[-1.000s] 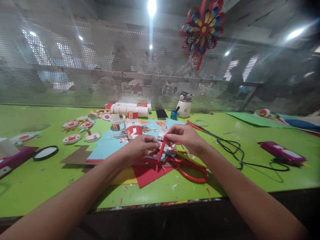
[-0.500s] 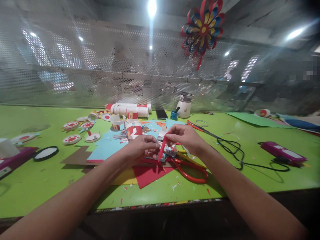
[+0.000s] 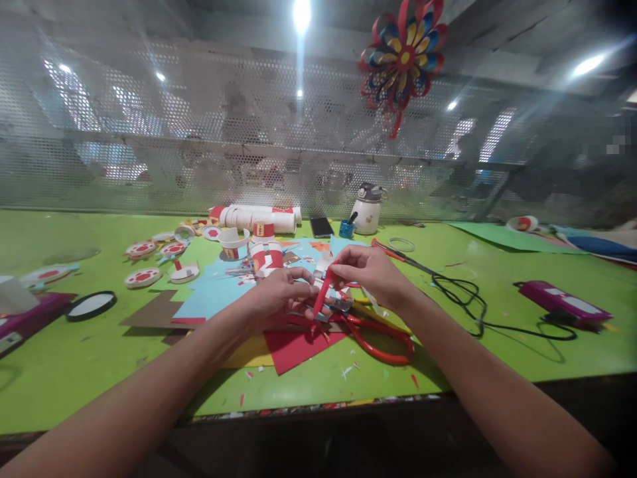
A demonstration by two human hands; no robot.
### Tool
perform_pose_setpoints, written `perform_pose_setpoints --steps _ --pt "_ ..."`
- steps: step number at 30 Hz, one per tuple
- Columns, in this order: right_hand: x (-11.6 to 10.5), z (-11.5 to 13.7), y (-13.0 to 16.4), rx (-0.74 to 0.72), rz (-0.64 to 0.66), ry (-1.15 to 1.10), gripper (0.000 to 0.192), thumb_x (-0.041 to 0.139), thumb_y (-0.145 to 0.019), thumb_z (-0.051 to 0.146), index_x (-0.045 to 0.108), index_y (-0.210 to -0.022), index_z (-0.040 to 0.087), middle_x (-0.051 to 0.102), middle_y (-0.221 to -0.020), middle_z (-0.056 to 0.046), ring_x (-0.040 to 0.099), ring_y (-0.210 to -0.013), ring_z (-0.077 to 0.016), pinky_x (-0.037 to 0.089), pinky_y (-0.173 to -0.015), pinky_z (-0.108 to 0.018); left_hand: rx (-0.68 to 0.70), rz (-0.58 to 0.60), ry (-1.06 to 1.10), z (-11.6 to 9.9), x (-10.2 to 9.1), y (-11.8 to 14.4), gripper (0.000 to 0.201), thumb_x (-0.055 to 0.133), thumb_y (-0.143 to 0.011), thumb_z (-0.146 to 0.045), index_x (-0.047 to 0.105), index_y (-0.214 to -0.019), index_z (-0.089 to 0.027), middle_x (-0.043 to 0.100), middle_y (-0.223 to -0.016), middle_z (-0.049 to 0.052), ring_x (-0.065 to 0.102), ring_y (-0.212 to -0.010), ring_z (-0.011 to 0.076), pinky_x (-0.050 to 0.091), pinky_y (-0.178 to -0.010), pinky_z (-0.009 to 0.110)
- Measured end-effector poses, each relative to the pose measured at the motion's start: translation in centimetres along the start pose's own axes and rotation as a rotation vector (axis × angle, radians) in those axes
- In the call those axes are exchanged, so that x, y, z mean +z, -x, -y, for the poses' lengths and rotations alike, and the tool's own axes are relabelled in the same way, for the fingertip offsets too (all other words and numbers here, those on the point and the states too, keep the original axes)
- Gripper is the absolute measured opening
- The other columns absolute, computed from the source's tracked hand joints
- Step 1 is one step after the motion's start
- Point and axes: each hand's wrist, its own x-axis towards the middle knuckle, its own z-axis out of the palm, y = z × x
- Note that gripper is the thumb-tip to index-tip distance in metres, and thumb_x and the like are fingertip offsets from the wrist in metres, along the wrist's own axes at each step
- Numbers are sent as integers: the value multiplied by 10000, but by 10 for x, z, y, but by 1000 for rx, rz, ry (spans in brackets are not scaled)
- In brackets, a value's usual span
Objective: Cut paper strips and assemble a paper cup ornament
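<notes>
While your right hand (image 3: 369, 271) is pinching red strip (image 3: 323, 293), likely steadying it, left hand (image 3: 277, 293) is sitting alongside, grip unclear.

Red strip (image 3: 323, 297) pinched by right hand (image 3: 371, 272), slanted toward seven o'clock. Left hand (image 3: 281, 292) held just beside, at nine; contact with strip unclear. From strip, across green table (image 3: 478, 365): red-handled scissors (image 3: 385, 359) laid at four, paper cups (image 3: 266, 257) set at ten, white bottle (image 3: 366, 216) at one, purple device (image 3: 562, 302) at three.
</notes>
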Motion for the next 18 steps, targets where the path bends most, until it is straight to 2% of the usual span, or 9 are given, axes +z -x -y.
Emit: perform_pose_setpoints --steps 7,13,18 --pt "-1 -2 0 -21 10 -2 142 710 -699 255 609 -692 156 651 -570 -3 590 -514 -102 506 -554 -263 -21 20 3 -2 1 1 213 680 -739 -181 519 -878 -188 696 -760 75 658 -580 176 541 -536 322" --pt "-1 -2 0 -28 6 32 171 718 -696 286 609 -703 154 653 -579 -5 593 -528 -107 510 -570 -270 1 27 -28 1 2 0 204 657 -791 -311 504 -824 -180 694 -764 80 667 -590 173 523 -532 277" --pt "-1 -2 -1 -16 15 29 157 709 -699 274 605 -702 157 662 -587 -9 616 -552 -117 515 -581 -273 13 0 -41 1 5 1 210 667 -782 -305 496 -812 -186 692 -763 79 677 -650 191 513 -534 267"
